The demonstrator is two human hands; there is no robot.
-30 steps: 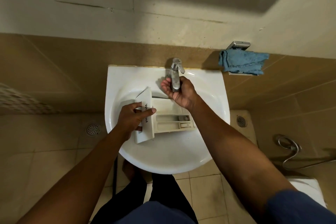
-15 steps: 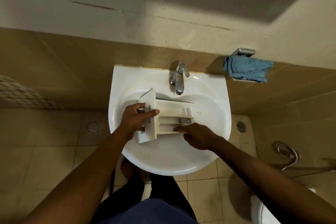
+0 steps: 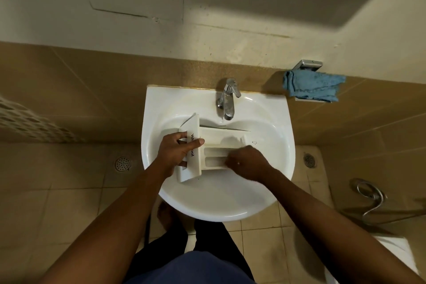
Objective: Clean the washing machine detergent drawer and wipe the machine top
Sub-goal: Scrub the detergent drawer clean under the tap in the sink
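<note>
Drawer (image 3: 221, 143) clamped at front panel by curled left hand (image 3: 177, 152); right hand (image 3: 249, 163) finger state unclear. Likely hazard: slipping, knocking sink (image 3: 161, 104) rim.

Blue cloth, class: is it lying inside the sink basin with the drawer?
No, the blue cloth sits on a wall holder right of the sink, away from the detergent drawer.

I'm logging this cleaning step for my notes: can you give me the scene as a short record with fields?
place: white sink, tap at its back
item: detergent drawer, lying in the sink
left grip: holds the drawer's front panel
right grip: on the drawer's compartments, fingers curled
aside: blue cloth on a wall holder, right of the sink
</note>
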